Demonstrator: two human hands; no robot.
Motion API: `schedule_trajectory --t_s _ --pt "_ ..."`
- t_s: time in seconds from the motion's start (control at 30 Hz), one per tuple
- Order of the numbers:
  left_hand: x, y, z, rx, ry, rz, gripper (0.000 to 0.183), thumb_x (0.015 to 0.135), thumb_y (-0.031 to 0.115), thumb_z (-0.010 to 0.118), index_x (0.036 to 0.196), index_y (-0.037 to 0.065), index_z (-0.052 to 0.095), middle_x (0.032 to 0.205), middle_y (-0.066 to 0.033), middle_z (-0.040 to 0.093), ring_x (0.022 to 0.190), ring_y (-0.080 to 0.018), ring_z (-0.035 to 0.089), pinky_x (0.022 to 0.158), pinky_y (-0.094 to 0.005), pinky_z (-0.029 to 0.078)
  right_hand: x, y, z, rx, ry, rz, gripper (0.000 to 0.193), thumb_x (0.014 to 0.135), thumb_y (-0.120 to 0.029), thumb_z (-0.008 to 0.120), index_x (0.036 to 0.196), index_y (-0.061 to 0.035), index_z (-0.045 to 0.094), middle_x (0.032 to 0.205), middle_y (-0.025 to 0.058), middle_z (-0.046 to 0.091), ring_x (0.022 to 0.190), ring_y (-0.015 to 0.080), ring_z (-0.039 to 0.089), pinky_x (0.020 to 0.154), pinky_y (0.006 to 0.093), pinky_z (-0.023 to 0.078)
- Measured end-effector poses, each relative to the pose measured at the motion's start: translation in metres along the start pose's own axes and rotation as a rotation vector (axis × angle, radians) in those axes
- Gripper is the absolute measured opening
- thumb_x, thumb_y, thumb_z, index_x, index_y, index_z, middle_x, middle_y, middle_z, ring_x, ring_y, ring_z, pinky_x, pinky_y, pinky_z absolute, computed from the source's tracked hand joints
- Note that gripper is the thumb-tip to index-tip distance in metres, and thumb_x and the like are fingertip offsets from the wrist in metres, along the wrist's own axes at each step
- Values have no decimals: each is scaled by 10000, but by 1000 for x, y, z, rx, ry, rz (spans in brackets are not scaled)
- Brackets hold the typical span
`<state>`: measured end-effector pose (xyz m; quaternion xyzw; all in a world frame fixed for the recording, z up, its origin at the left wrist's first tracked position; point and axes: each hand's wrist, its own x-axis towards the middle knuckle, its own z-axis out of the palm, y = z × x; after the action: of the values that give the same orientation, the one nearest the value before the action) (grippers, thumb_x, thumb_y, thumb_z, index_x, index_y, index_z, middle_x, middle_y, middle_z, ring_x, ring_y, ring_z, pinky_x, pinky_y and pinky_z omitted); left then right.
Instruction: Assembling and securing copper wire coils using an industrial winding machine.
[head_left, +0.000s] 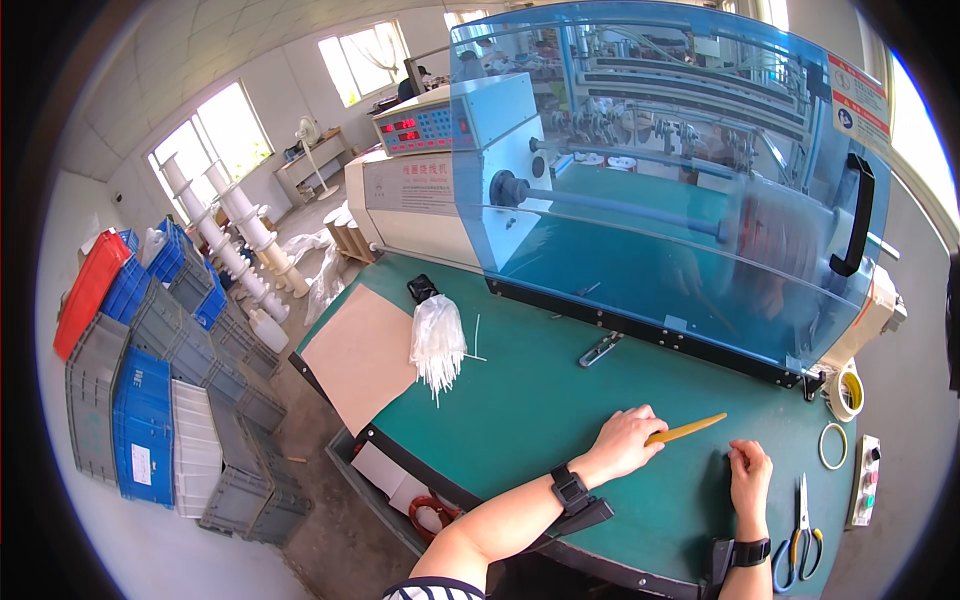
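My left hand [622,440] is closed around the rear end of a yellow tapered stick [692,428], whose narrow tip points right and slightly away from me. Both are over the green tabletop [560,440]. To the right, my right hand [750,475] has its fingers curled together near the table; whatever they may hold is hidden. Beside that hand lie scissors [803,508] with blue and yellow handles. Beyond my hands, behind a blue transparent cover [640,250], a winding machine [430,190] has a blurred, drum-like part [780,225] on its shaft.
A utility knife [600,349] lies by the cover's lower edge. At left are brown paper [360,355] and a bundle of white tubes [437,340]. Tape rolls [846,392], a pale ring [832,446] and a button box [865,482] line the right edge. Stacked crates [145,420] stand left.
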<state>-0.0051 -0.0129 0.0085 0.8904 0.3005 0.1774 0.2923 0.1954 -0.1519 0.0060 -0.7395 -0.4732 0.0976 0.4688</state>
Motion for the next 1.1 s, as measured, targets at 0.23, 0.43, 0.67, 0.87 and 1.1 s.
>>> schedule_trajectory --t_s 0.23,0.43,0.67,0.87,1.1 --pt "0 -2 1 6 2 5 250 817 205 674 1042 98 654 989 -57 575 902 -260 562 832 -386 438 0 -1 0 1 0 -2 101 816 24 545 875 38 626 689 102 517 580 177 474 570 286 403" --pt "-3 0 -3 18 -9 1 258 809 202 681 1045 102 653 991 -53 576 908 -258 568 842 -382 435 -2 -5 1 -5 15 -1 92 811 17 550 866 34 622 690 108 523 585 185 488 577 289 413" --pt "0 -1 -1 29 34 45 256 784 201 677 1022 107 671 954 -57 601 911 -252 585 818 -372 460 -1 6 4 -14 55 -23 87 800 -23 570 853 0 635 708 124 566 606 252 555 580 318 443" --pt "4 -8 4 -6 81 70 254 754 142 705 1005 102 695 883 -57 613 706 -208 601 670 -330 490 5 7 4 -47 89 15 109 804 -85 582 866 -23 646 771 132 611 682 301 603 633 353 479" --pt "4 -7 7 20 94 70 251 760 125 705 1010 98 699 875 -48 589 739 -186 574 693 -318 482 -4 -4 4 -140 29 49 148 812 -113 593 909 -17 652 812 129 583 712 278 601 666 333 478"
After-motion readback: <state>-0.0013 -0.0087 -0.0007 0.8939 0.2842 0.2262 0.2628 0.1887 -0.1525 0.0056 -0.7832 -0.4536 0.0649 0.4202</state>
